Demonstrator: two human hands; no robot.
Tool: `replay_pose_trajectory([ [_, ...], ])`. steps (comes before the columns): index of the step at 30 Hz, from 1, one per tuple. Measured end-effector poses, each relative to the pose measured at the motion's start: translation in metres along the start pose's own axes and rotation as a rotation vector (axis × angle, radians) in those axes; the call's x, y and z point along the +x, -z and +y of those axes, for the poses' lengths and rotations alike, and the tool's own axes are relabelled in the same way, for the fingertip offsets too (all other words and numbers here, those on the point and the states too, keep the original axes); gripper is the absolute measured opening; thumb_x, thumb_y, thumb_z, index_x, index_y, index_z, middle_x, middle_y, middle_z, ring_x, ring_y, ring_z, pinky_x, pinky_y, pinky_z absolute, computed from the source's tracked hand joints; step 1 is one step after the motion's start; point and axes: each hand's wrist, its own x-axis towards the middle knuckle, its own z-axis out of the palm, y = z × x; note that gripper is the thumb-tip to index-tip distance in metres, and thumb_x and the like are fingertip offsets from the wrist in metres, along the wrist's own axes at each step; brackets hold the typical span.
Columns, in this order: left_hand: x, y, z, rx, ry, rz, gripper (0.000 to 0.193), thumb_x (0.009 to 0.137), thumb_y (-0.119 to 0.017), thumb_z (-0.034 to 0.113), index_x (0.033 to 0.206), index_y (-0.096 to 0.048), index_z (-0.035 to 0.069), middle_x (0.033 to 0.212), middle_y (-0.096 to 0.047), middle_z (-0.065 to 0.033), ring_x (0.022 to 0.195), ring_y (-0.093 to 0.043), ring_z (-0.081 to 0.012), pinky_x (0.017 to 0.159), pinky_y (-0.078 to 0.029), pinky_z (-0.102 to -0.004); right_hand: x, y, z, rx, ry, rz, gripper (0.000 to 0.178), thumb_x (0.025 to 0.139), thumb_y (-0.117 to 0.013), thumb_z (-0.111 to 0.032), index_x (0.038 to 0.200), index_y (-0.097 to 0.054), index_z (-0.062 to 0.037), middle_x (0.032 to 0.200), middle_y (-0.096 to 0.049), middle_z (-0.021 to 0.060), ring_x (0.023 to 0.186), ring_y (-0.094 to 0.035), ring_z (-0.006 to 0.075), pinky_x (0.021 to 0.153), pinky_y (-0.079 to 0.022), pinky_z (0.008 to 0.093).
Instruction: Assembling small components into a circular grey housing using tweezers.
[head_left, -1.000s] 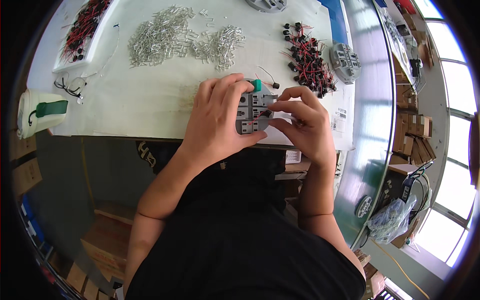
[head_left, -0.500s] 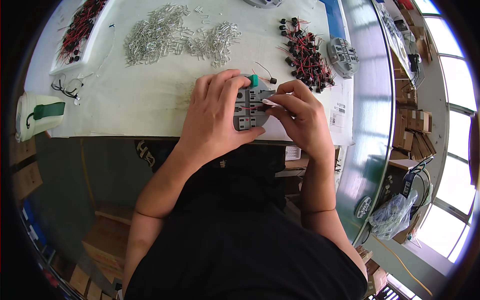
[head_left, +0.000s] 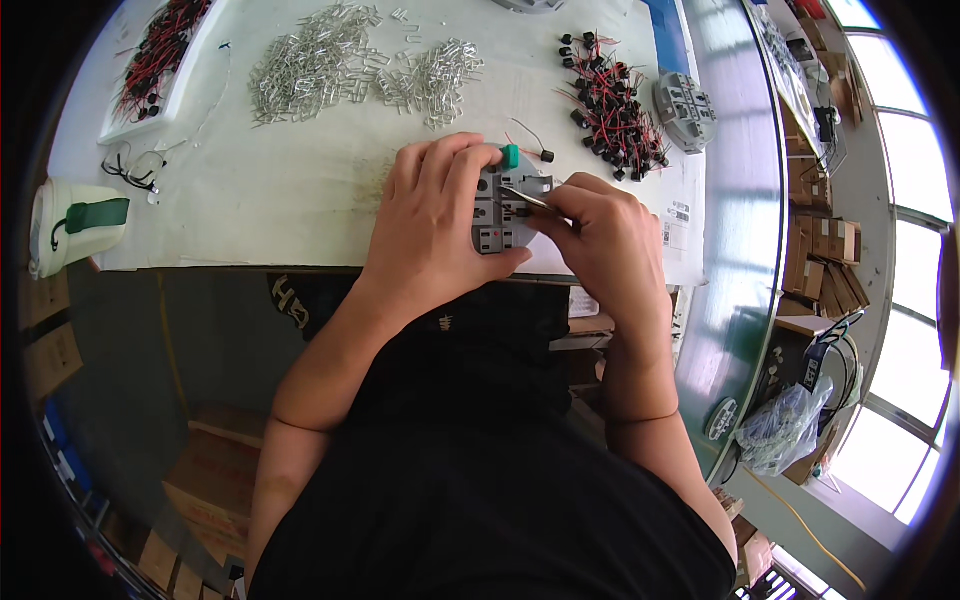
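Note:
My left hand [head_left: 428,225] grips a round grey plastic housing [head_left: 490,237] at the table's near edge, its thumb along the near side and its fingers across the far left. A small green piece [head_left: 510,157] sits at the fingertips, on the far rim. My right hand [head_left: 608,222] is closed on slim metal tweezers [head_left: 527,198], whose tips reach into the middle of the housing. Thin dark and reddish wire shows there, partly hidden by the fingers. Just beyond the housing lies a black buzzer-like part [head_left: 547,156] with thin leads.
Two piles of U-shaped metal clips [head_left: 315,70] lie at the far left. A heap of black parts with red wires [head_left: 612,105] is at the far right, beside another grey housing [head_left: 686,112]. A white tray [head_left: 185,75] and a white-green container [head_left: 85,225] stand left.
My right hand has turned, and the tweezers now show lengthwise, tips pointing left into the housing. My left hand keeps its hold on the housing, nearly unmoved.

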Motion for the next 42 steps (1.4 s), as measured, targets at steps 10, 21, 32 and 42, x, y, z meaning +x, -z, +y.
replay_pose_trajectory([
  [10, -0.004, 0.001, 0.002, -0.013, 0.01, 0.0, 0.094, 0.062, -0.1, 0.025, 0.141, -0.052, 0.009, 0.144, -0.058, -0.0122, 0.13, -0.052, -0.0384, 0.113, -0.043, -0.0489, 0.014, -0.043, 0.001, 1.329, 0.107, 0.376, 0.045, 0.117, -0.052, -0.029, 0.083, -0.06, -0.0008, 0.072, -0.058, 0.0048, 0.056, -0.043, 0.0081, 0.052, -0.034, 0.0274],
  [21, 0.011, 0.006, 0.02, 0.141, -0.043, 0.006, 0.101, 0.06, -0.098, 0.024, 0.149, -0.052, 0.012, 0.139, -0.058, -0.0107, 0.126, -0.054, -0.0366, 0.104, -0.05, -0.0479, 0.017, -0.064, -0.003, 1.201, 0.267, 0.355, 0.057, 0.119, -0.034, -0.048, 0.085, -0.051, -0.0057, 0.066, -0.049, 0.0034, 0.056, -0.043, 0.0116, 0.05, -0.034, 0.0296],
  [32, -0.018, 0.019, -0.001, -0.066, -0.046, 0.062, 0.108, 0.063, -0.099, 0.011, 0.158, -0.047, 0.012, 0.147, -0.047, -0.0217, 0.128, -0.055, -0.0399, 0.109, -0.052, -0.0499, -0.004, 0.005, 0.019, 0.818, 0.007, 0.273, 0.056, 0.112, -0.058, -0.047, 0.081, -0.056, 0.0002, 0.073, -0.059, 0.0087, 0.061, -0.057, 0.0258, 0.055, -0.046, 0.0413],
  [42, -0.009, 0.029, -0.01, -0.161, 0.023, -0.087, 0.116, 0.055, -0.106, 0.025, 0.157, -0.054, 0.007, 0.121, -0.069, -0.0127, 0.108, -0.065, -0.0283, 0.097, -0.055, -0.0412, -0.007, -0.003, -0.008, 0.125, 0.039, -0.075, 0.037, 0.102, -0.07, -0.029, 0.076, -0.066, -0.0032, 0.07, -0.067, 0.0187, 0.065, -0.065, 0.0418, 0.062, -0.052, 0.0507],
])
